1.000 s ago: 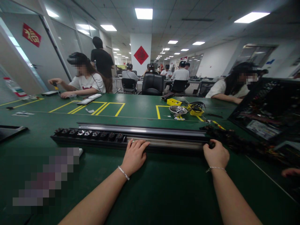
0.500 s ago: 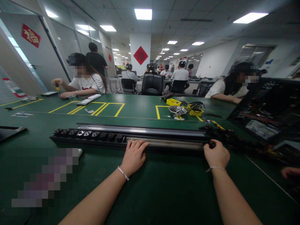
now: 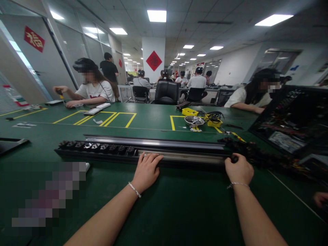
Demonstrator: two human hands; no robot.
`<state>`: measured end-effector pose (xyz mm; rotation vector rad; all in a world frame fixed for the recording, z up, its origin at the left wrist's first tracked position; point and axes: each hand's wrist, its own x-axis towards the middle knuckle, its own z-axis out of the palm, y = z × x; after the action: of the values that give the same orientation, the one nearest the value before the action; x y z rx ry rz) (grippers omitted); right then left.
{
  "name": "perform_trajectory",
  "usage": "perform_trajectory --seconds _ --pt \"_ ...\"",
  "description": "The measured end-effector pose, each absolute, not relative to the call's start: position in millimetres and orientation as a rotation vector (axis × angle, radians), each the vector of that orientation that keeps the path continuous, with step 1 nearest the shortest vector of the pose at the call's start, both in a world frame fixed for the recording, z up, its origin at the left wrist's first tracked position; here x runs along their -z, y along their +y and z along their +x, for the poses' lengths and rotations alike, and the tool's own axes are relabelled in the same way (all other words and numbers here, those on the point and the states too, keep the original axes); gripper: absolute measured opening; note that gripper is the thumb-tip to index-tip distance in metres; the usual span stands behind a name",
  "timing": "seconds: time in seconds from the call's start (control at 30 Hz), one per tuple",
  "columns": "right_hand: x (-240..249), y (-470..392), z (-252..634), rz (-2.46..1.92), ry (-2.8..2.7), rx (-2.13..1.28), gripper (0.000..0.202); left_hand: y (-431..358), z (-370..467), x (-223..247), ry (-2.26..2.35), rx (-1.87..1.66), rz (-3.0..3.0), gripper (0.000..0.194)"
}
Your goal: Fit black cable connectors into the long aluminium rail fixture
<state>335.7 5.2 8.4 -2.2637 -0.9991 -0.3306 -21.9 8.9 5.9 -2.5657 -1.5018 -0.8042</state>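
A long black power strip housing (image 3: 194, 158) lies across the green table. Its left half carries a row of several black socket modules (image 3: 104, 148); a bare metallic channel shows in the right half. My left hand (image 3: 147, 172) is curled over the near wall of the housing, just right of the last module. At the housing's right end, my right hand (image 3: 240, 171) has thumb and forefinger closed around a small black part (image 3: 234, 158), largely hidden by the fingers. Behind the housing lies a long, dark, shiny rail (image 3: 159, 141).
Black parts with wires (image 3: 261, 153) are heaped at right, beside a dark open-faced bin (image 3: 287, 116). A metal bowl (image 3: 194, 121) and yellow trays (image 3: 190, 112) stand farther back. Co-workers sit across the table, and another person's hand (image 3: 320, 199) shows at the right edge.
My right hand has shifted slightly to the right with the small black part. My left hand stays in place. The other person's hand at the right edge has moved right and down.
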Motion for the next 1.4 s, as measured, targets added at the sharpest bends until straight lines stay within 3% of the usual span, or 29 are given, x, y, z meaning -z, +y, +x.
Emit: perform_trajectory --seconds 1.4 --pt "-7.6 1.3 349.8 -2.188 -0.812 0.183 0.045 8.3 -21.7 -6.1 -1.486 0.802 -2.554 0.046"
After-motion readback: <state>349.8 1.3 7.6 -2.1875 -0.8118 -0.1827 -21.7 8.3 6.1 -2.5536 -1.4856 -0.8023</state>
